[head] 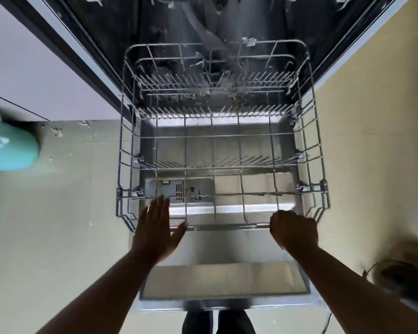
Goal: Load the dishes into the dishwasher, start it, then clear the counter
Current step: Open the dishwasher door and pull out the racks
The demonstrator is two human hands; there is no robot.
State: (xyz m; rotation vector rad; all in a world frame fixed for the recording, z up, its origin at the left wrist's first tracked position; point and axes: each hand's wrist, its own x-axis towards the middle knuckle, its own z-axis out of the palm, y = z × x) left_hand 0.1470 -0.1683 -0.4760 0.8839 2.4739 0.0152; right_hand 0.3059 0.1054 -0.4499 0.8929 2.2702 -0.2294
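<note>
Head view: bare rack [221,150]; right hand [293,230] apparently gripping its rail, left hand [156,227] spread.

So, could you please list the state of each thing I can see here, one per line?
Dishwasher door: open, lying flat.
Lower rack: pulled out over the door, no dishes in it.
Left hand: open, fingers spread, at the rack's front rail.
Right hand: closed in a fist on the front rail.

A blurred teal thing [10,145] is cut by the left edge; a dark blurred object [405,278] by the right.
</note>
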